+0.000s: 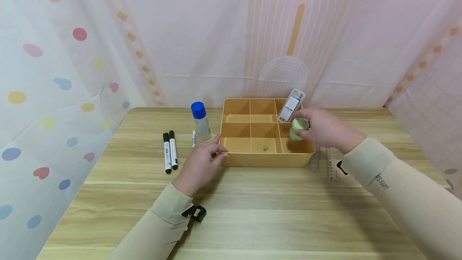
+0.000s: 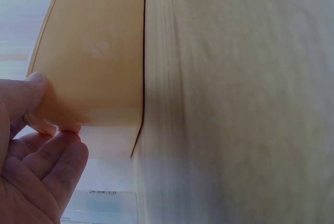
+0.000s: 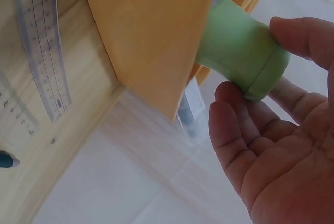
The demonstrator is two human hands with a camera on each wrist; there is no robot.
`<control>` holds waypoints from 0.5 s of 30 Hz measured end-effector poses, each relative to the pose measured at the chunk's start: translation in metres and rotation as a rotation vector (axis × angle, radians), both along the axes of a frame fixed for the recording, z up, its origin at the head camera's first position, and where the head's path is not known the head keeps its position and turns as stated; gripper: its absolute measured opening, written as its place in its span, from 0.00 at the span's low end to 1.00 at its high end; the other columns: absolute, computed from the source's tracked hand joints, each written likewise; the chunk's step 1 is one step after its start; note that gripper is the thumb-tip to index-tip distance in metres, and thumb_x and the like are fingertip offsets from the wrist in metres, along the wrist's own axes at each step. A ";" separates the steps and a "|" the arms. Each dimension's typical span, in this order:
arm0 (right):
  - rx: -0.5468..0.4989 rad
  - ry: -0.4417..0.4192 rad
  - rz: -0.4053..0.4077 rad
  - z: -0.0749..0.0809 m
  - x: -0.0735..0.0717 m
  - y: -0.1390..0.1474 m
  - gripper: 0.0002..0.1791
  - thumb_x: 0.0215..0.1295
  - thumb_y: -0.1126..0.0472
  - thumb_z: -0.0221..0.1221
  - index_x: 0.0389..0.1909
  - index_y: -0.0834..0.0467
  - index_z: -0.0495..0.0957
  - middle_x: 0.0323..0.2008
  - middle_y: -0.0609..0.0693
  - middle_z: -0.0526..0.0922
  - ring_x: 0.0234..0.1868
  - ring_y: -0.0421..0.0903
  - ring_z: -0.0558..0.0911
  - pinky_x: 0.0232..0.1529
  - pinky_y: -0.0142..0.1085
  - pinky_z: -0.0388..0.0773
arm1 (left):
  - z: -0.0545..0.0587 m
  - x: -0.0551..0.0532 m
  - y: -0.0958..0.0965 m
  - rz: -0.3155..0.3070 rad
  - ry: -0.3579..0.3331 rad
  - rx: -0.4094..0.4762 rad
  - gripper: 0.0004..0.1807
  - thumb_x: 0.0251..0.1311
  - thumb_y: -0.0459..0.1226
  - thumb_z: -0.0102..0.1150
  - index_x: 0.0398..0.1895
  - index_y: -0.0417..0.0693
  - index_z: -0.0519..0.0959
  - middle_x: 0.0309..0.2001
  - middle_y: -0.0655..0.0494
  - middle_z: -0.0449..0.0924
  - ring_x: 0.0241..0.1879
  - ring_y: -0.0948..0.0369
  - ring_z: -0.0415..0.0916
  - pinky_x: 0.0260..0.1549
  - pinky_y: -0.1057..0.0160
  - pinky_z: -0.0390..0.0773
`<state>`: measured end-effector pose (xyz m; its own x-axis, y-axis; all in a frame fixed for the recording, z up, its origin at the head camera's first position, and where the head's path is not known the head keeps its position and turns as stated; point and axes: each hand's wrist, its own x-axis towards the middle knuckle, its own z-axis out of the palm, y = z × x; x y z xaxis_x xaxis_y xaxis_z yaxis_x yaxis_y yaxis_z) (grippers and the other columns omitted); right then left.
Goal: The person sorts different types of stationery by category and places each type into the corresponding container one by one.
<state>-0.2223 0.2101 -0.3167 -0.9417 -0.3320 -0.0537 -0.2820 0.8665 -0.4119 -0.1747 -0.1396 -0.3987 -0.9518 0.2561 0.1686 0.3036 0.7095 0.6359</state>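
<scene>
My right hand (image 1: 326, 129) holds a light green, narrow-waisted cylinder (image 3: 245, 46) between thumb and fingers, over the front right compartment of an orange divided storage box (image 1: 265, 159). In the right wrist view, the cylinder's far end passes behind the box wall. At the front left corner, my left hand (image 1: 202, 163) grips the box rim, thumb on the front wall and fingers round the side. A clear plastic case (image 1: 291, 105) with a white label leans in the back right compartment, its top above the rim.
Left of the box stand a clear bottle (image 1: 203, 127) with a blue cap and a small white tube (image 1: 194, 139). Two black-capped markers (image 1: 167, 153) lie farther left. Transparent rulers (image 3: 42, 41) lie right of the box. Behind the table hangs a patterned cloth (image 1: 202, 31).
</scene>
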 end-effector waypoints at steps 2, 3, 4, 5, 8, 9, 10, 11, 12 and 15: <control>0.005 -0.014 0.004 -0.003 -0.001 -0.002 0.25 0.68 0.62 0.67 0.65 0.63 0.78 0.47 0.56 0.86 0.43 0.51 0.81 0.48 0.48 0.80 | 0.000 0.000 0.000 -0.001 0.001 0.002 0.05 0.72 0.39 0.66 0.41 0.50 0.88 0.77 0.49 0.69 0.48 0.53 0.89 0.36 0.63 0.80; 0.009 -0.020 0.006 -0.004 -0.001 -0.003 0.25 0.68 0.62 0.67 0.65 0.63 0.78 0.47 0.56 0.86 0.43 0.51 0.82 0.49 0.48 0.81 | 0.000 0.000 0.000 -0.001 0.001 0.002 0.05 0.72 0.39 0.66 0.41 0.50 0.88 0.77 0.50 0.69 0.48 0.53 0.89 0.36 0.63 0.80; 0.012 -0.025 0.012 -0.006 -0.001 -0.004 0.26 0.68 0.62 0.67 0.65 0.63 0.78 0.47 0.56 0.86 0.43 0.51 0.82 0.49 0.49 0.81 | 0.000 0.000 0.000 -0.001 0.002 0.003 0.05 0.72 0.40 0.66 0.41 0.50 0.88 0.77 0.50 0.69 0.48 0.53 0.89 0.36 0.63 0.80; 0.015 -0.030 0.019 -0.007 -0.001 -0.005 0.26 0.68 0.61 0.67 0.65 0.62 0.78 0.48 0.56 0.86 0.43 0.51 0.82 0.51 0.50 0.82 | 0.000 0.000 0.000 -0.002 0.002 0.003 0.05 0.72 0.40 0.66 0.41 0.50 0.88 0.77 0.51 0.69 0.48 0.53 0.89 0.36 0.63 0.80; 0.030 -0.033 0.035 -0.010 0.000 -0.007 0.25 0.68 0.62 0.67 0.65 0.62 0.78 0.46 0.54 0.86 0.43 0.50 0.82 0.53 0.50 0.81 | 0.000 -0.001 0.000 -0.001 0.003 0.003 0.05 0.72 0.40 0.66 0.41 0.50 0.88 0.77 0.51 0.69 0.48 0.53 0.89 0.37 0.63 0.80; 0.032 -0.032 0.041 -0.011 0.000 -0.007 0.25 0.68 0.62 0.68 0.65 0.62 0.78 0.46 0.53 0.86 0.43 0.49 0.82 0.53 0.50 0.81 | 0.000 -0.001 0.000 -0.001 0.001 0.004 0.05 0.72 0.40 0.66 0.41 0.51 0.88 0.77 0.52 0.69 0.48 0.53 0.89 0.37 0.63 0.80; 0.037 -0.031 0.045 -0.012 0.000 -0.008 0.25 0.68 0.63 0.68 0.65 0.62 0.78 0.45 0.52 0.86 0.43 0.49 0.82 0.53 0.50 0.81 | -0.001 -0.001 0.000 -0.001 0.000 0.004 0.05 0.72 0.40 0.66 0.41 0.51 0.88 0.77 0.52 0.69 0.48 0.54 0.89 0.37 0.63 0.80; 0.041 -0.030 0.047 -0.014 0.000 -0.009 0.26 0.67 0.63 0.68 0.65 0.62 0.78 0.45 0.52 0.87 0.43 0.49 0.82 0.53 0.50 0.81 | -0.001 -0.001 0.000 0.000 -0.002 0.004 0.05 0.72 0.40 0.66 0.41 0.51 0.88 0.77 0.52 0.68 0.48 0.54 0.89 0.37 0.63 0.80; 0.044 -0.028 0.052 -0.014 0.000 -0.009 0.26 0.67 0.63 0.68 0.65 0.63 0.77 0.46 0.53 0.87 0.43 0.49 0.82 0.52 0.50 0.81 | -0.001 -0.001 0.000 0.000 -0.003 0.004 0.05 0.72 0.40 0.66 0.41 0.51 0.88 0.77 0.52 0.69 0.48 0.54 0.89 0.37 0.63 0.80; 0.057 -0.022 0.059 -0.017 0.000 -0.012 0.28 0.67 0.63 0.68 0.66 0.64 0.77 0.50 0.55 0.87 0.43 0.49 0.83 0.51 0.49 0.82 | -0.002 0.000 0.000 0.001 -0.006 0.009 0.04 0.72 0.40 0.66 0.41 0.51 0.88 0.77 0.51 0.69 0.49 0.53 0.89 0.38 0.62 0.81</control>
<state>-0.2221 0.1980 -0.3337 -0.9190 -0.3827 -0.0949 -0.3245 0.8708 -0.3694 -0.1751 -0.1398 -0.4003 -0.9529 0.2541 0.1655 0.2996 0.7041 0.6438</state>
